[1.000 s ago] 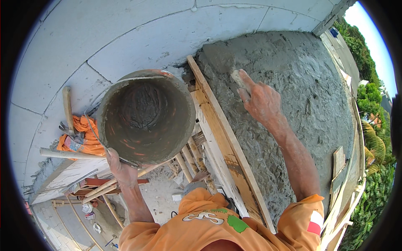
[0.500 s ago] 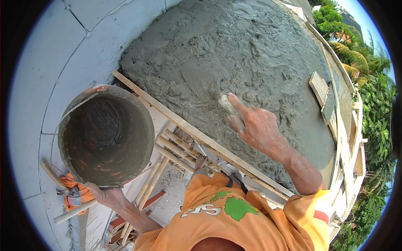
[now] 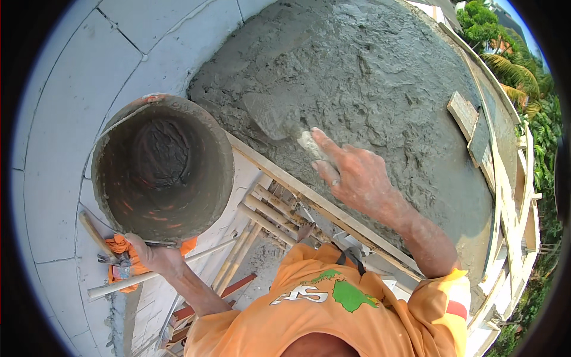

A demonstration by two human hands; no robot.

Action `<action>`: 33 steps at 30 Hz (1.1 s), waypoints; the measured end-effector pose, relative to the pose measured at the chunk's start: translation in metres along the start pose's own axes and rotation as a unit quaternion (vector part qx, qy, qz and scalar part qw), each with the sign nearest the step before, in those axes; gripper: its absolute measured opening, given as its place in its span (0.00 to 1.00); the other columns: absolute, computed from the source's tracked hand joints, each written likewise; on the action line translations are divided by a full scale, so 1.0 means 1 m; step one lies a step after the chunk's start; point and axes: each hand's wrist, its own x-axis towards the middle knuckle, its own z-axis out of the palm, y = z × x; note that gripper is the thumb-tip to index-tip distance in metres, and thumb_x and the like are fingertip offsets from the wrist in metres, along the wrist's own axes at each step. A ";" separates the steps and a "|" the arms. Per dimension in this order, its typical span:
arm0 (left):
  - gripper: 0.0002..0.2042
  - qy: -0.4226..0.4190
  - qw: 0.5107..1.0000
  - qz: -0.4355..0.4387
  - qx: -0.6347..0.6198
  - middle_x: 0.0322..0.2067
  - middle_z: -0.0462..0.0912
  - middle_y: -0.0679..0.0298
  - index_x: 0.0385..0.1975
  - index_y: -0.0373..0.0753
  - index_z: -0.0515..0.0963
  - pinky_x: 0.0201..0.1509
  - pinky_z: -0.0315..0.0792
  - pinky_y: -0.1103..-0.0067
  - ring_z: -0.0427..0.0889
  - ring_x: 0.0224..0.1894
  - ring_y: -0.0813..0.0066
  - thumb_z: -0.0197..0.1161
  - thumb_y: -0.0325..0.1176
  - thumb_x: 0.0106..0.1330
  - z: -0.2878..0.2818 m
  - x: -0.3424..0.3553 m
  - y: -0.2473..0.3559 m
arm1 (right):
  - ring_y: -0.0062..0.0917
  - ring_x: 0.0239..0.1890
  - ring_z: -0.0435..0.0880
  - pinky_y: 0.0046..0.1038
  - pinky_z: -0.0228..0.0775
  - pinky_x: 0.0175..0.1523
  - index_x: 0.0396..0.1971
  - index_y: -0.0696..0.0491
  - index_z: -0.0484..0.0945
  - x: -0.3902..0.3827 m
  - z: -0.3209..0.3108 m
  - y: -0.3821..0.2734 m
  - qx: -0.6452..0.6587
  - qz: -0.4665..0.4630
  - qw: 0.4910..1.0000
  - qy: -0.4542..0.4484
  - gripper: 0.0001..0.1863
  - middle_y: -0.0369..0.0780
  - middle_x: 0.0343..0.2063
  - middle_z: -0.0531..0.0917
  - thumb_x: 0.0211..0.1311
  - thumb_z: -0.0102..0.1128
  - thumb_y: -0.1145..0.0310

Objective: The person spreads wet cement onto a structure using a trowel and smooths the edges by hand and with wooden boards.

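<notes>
Mortar bed, partly smoothed, with trowel and bucket

Left hand (image 3: 160,260): fingers clasped on the near rim of a mortar-coated bucket (image 3: 205,205), beside the bed's left corner; dark mortar (image 3: 160,156) lay inside. Right hand (image 3: 366,178): fingers wrapped round a trowel (image 3: 275,117), its blade flat on the mortar bed (image 3: 380,107) near the left corner. Progress, as judged: right-hand strip smoothed; ridged middle left unlevelled. Surroundings: timber board (image 3: 330,209) along the near edge; plank (image 3: 463,113) at the right edge; pale block wall (image 3: 71,113) leftward; trees (image 3: 476,27) beyond.
</notes>
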 end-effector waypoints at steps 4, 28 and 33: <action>0.26 -0.001 0.999 0.002 -0.034 0.63 0.68 0.61 0.64 0.37 0.65 0.66 0.65 0.68 0.68 0.63 0.66 0.49 0.49 0.75 0.017 -0.006 0.004 | 0.40 0.26 0.83 0.44 0.75 0.30 0.66 0.49 0.64 0.039 0.016 0.020 -0.033 -0.011 0.999 -0.014 0.30 0.45 0.20 0.81 0.66 0.57 0.57; 0.25 -0.006 0.999 0.032 -0.007 0.64 0.66 0.58 0.63 0.33 0.65 0.69 0.62 0.67 0.66 0.64 0.64 0.46 0.46 0.77 0.017 0.002 0.012 | 0.37 0.18 0.79 0.42 0.73 0.28 0.66 0.49 0.65 0.042 0.018 0.028 0.046 -0.034 0.997 -0.057 0.29 0.44 0.13 0.77 0.69 0.54 0.57; 0.24 0.006 0.999 0.036 -0.025 0.64 0.67 0.58 0.63 0.34 0.65 0.69 0.63 0.65 0.67 0.64 0.64 0.46 0.45 0.77 0.006 0.000 0.016 | 0.33 0.17 0.78 0.40 0.72 0.28 0.67 0.49 0.64 0.031 0.015 0.046 -0.020 -0.038 0.999 -0.004 0.30 0.43 0.11 0.75 0.68 0.56 0.58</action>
